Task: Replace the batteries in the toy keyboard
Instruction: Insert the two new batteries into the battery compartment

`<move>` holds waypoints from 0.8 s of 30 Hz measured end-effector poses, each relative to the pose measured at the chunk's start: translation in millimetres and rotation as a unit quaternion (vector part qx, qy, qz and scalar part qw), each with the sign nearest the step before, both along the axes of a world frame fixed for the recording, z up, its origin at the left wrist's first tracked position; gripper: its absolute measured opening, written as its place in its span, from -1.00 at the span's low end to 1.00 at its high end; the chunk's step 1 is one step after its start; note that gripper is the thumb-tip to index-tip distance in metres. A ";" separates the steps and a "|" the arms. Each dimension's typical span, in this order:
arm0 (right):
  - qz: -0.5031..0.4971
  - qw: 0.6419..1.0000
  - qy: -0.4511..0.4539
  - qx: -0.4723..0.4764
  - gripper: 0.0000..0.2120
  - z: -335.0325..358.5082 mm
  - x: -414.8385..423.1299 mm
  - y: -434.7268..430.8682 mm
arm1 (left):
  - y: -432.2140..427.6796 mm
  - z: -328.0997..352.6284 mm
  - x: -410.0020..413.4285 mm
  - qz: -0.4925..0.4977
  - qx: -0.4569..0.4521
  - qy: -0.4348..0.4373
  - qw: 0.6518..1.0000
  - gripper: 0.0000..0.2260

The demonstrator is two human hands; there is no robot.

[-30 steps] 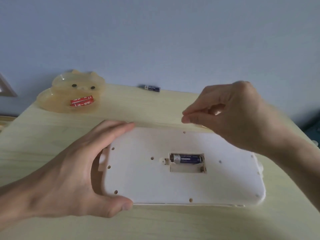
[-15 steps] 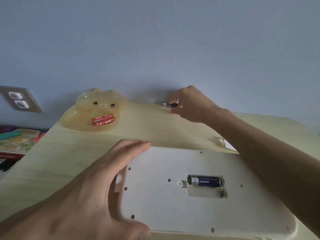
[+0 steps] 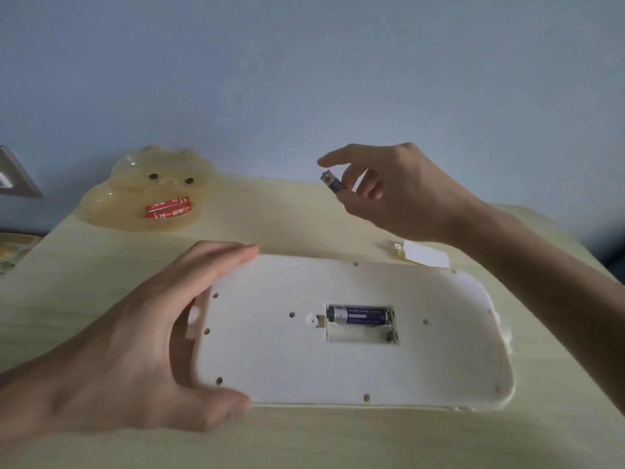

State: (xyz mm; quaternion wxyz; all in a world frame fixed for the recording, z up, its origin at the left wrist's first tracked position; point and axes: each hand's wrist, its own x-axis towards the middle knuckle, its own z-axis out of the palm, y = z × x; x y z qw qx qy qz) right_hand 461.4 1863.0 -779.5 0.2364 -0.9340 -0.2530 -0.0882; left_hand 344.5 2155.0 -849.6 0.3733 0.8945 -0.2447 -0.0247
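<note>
**One battery seated, a second held in the air**

The toy keyboard [image 3: 338, 333] lies face down near the front edge of the table [image 3: 304, 441], white back panel up, and its battery compartment [image 3: 361, 323] is uncovered. One dark blue battery [image 3: 358, 315] sits in the far slot, lying crosswise; the near slot beside it is bare, with a metal contact showing at its right end.

The left hand [image 3: 135, 343] clamps the keyboard's left end, fingers flat over the far corner, thumb pressed against the near edge, palm spread wide around the side.

The right hand [image 3: 389, 191] hovers above the far edge of the table, well clear of the keyboard. It pinches a second dark battery [image 3: 332, 181] between thumb and middle finger, tilted, one end pointing up and left, while the index finger sticks out straight above it.

Just behind the keyboard's far right corner lies a small white cover piece [image 3: 421, 256], flat on the table.

Over at the far left corner sits a translucent yellow bear-shaped dish [image 3: 118, 204], and two red batteries [image 3: 168, 208] lie side by side inside it.
</note>
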 end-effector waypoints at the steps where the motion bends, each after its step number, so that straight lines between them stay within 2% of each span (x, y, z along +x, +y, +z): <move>1: 0.010 1.000 0.001 0.025 -0.66 3.3 -15.5 -5.7 | 1.0 -0.7 3.1 -0.010 0.022 -0.013 1.000 0.06; 6: 0.097 0.990 0.036 0.092 -0.65 7.8 -82.1 -25.9 | 1.6 -1.1 7.6 -0.020 -0.003 -0.033 0.999 0.10; 10: 0.169 0.985 -0.001 0.039 -0.70 -1.8 -105.5 -20.4 | 1.1 -7.0 9.7 -0.034 -0.033 -0.029 0.998 0.09; 24: 0.225 0.969 -0.080 -0.059 -0.77 -31.6 -107.6 -26.2 | 0.8 -9.4 10.7 -0.040 -0.058 -0.006 0.997 0.11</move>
